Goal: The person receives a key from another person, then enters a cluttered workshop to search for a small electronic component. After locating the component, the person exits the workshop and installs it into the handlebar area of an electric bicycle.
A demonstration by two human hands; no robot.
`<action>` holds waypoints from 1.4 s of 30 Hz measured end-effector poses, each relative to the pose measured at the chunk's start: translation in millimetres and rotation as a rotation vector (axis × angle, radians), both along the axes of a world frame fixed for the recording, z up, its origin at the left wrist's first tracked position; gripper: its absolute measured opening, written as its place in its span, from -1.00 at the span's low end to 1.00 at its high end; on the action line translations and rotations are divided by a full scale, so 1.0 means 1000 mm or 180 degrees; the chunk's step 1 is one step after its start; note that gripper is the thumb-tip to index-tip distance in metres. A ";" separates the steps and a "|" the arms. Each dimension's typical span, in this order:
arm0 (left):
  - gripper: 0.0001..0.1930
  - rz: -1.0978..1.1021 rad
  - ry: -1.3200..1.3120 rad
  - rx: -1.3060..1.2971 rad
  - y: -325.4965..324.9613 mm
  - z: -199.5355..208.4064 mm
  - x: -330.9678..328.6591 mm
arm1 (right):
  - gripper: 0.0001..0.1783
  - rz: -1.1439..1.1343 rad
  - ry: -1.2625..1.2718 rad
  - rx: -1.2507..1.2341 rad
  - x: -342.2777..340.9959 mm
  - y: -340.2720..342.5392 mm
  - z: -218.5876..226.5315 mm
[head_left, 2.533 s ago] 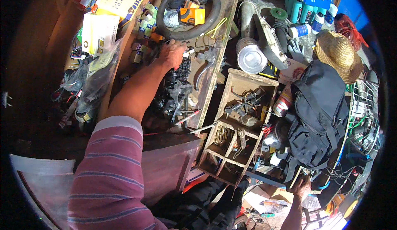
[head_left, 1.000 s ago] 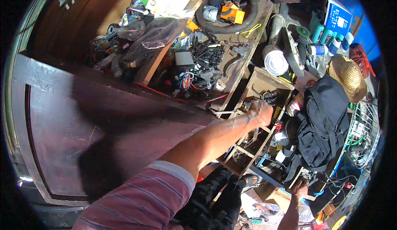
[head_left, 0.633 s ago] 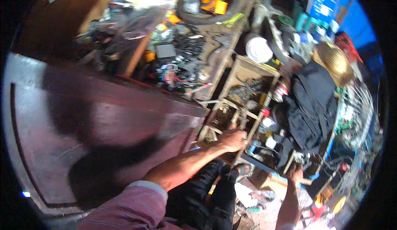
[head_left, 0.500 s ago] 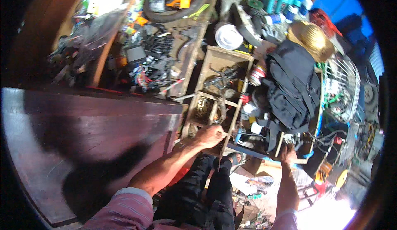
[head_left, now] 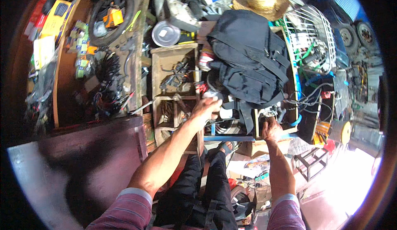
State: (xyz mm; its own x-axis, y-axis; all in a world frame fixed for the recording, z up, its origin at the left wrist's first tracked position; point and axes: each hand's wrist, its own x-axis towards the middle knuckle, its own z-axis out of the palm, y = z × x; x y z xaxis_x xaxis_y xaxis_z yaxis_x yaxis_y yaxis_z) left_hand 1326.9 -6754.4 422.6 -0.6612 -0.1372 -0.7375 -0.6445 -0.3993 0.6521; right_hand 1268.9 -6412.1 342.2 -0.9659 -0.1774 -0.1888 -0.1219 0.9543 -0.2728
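Observation:
My left hand [head_left: 208, 107] hovers at the right edge of a wooden compartment box [head_left: 156, 74], near a white object [head_left: 225, 113]. Its fingers are curled together; whatever they may hold cannot be made out. My right hand [head_left: 271, 130] reaches over the front board of a small wooden compartment [head_left: 256, 124] at the right, its fingertips among small metal and dark parts and partly hidden. Between and beyond the hands lies a black backpack [head_left: 248, 60] with a strap hanging down toward me. Dark metal parts [head_left: 175, 79] fill the box's far section; small brassy pieces [head_left: 166, 112] lie in a nearer one.
A straw hat [head_left: 260, 2] and a white wire basket [head_left: 312, 39] stand beyond the backpack. At far left are a tyre [head_left: 96, 29] and a deep wooden bin with tangled cables. A round white lid [head_left: 166, 34] sits behind the box. A small metal frame [head_left: 310, 163] stands at lower right.
The view has turned right, so the scene slides left. My left hand has shifted from the box's near part toward its right edge. My right hand stays at the small compartment.

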 end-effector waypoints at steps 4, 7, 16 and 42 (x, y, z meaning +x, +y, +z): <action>-0.41 0.0296 -0.0339 0.0236 0.027 -0.001 -0.070 | -0.80 0.0042 0.0145 -0.0123 -0.001 -0.008 0.021; -0.30 0.0554 -0.0621 0.0379 0.038 -0.012 -0.095 | -0.78 0.0043 0.0257 -0.0320 -0.001 -0.004 0.016; -0.05 0.0771 -0.0936 -0.0695 0.019 -0.001 -0.121 | -0.81 -0.0129 0.0224 -0.0462 0.000 -0.001 0.020; -0.57 0.0810 0.1450 0.0901 0.017 0.185 -0.276 | -0.79 -0.0044 0.0280 -0.0551 -0.004 -0.001 0.017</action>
